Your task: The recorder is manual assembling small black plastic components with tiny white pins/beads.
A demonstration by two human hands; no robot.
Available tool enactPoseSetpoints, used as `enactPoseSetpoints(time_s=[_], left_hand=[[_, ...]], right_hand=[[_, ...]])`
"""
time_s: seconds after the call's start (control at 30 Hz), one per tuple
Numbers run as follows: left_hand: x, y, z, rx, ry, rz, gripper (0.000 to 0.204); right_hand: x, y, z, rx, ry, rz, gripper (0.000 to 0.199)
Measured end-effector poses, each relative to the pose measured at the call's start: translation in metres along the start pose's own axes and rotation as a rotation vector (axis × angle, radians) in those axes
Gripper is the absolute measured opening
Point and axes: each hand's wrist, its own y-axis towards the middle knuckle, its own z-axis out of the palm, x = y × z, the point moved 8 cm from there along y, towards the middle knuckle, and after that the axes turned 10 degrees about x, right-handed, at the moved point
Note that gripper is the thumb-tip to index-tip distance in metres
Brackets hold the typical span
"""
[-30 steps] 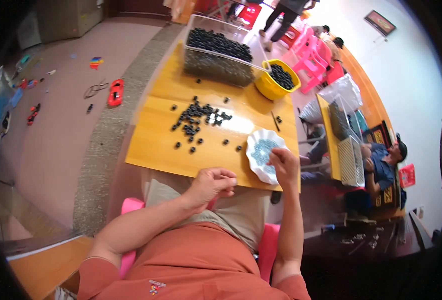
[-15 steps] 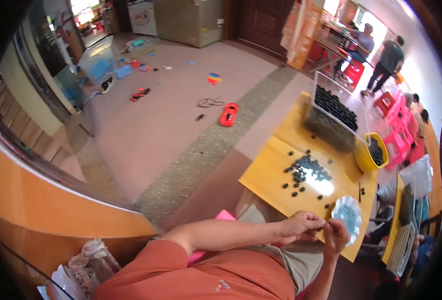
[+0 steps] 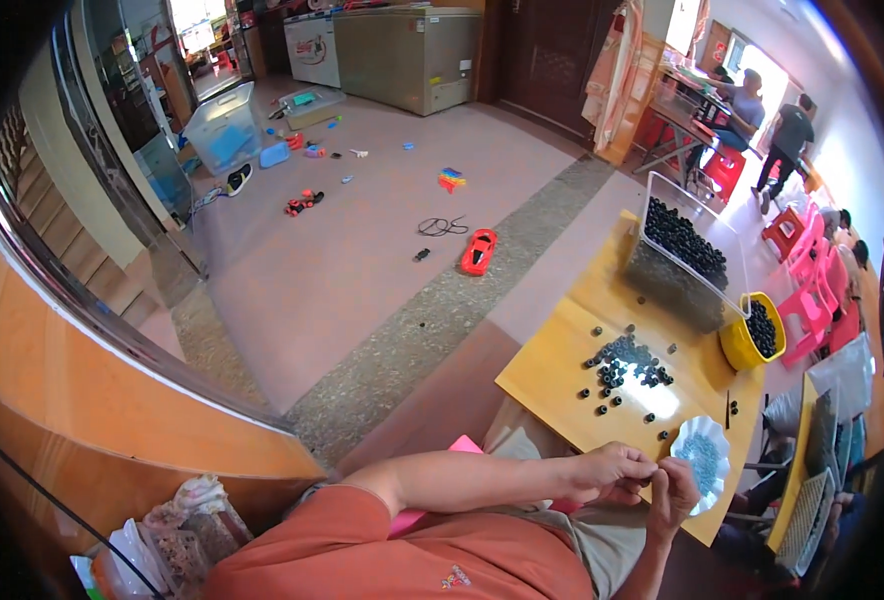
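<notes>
My left hand [image 3: 614, 470] and my right hand [image 3: 673, 491] meet at the near edge of the yellow table [image 3: 582, 290], fingertips pinched together. Something small and dark seems to sit between them, too small to make out. Just beyond my right hand lies a white dish with a wavy rim [image 3: 724, 451], holding many tiny bluish clear pieces [image 3: 700, 458]. Farther up the table is a loose spread of small black round parts [image 3: 602, 380], with grey ones [image 3: 627, 352] among them. A thin dark stick [image 3: 728, 410] lies near the dish.
At the table's far end stand a clear bin [image 3: 634, 270] heaped with black parts and a yellow tub [image 3: 737, 348] of the same. Pink chairs [image 3: 807, 290] and people are at the right. A red toy car [image 3: 479, 252] and other toys lie on the floor.
The whole view has shifted, so the scene sits lower and slightly right. My two hands stay pinched together beside the dish, with little change in their pose.
</notes>
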Motion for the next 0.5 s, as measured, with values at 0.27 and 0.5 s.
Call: enactPoseSetpoints(time_s=[0.27, 0.5], left_hand=[[0.001, -0.003, -0.005, -0.096, 0.091, 0.029, 0.018], [0.000, -0.004, -0.004, -0.087, 0.108, 0.029, 0.014]], right_hand=[[0.000, -0.001, 0.001, 0.010, -0.148, 0.047, 0.004], [0.009, -0.006, 0.002, -0.039, -0.243, -0.061, 0.009]])
